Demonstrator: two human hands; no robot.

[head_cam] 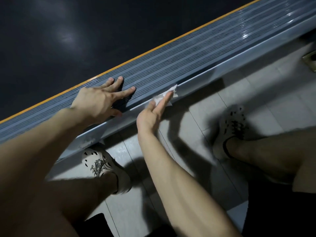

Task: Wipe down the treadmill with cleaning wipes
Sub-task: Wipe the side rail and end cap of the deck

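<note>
The treadmill's grey ribbed side rail (pixel 171 65) runs diagonally from lower left to upper right, with a yellow stripe and the dark belt (pixel 68 31) beyond it. My left hand (pixel 100 101) rests flat on the ribbed rail with fingers spread. My right hand (pixel 153 113) presses a small white cleaning wipe (pixel 162 98) against the rail's smooth outer edge with straight fingers. Part of the wipe is hidden under those fingers.
Pale floor tiles (pixel 256 93) lie beside the treadmill. My two feet in light perforated shoes (pixel 102 166) (pixel 234 127) stand on the tiles close to the rail. A brass-coloured floor fitting (pixel 310 60) sits at the right edge.
</note>
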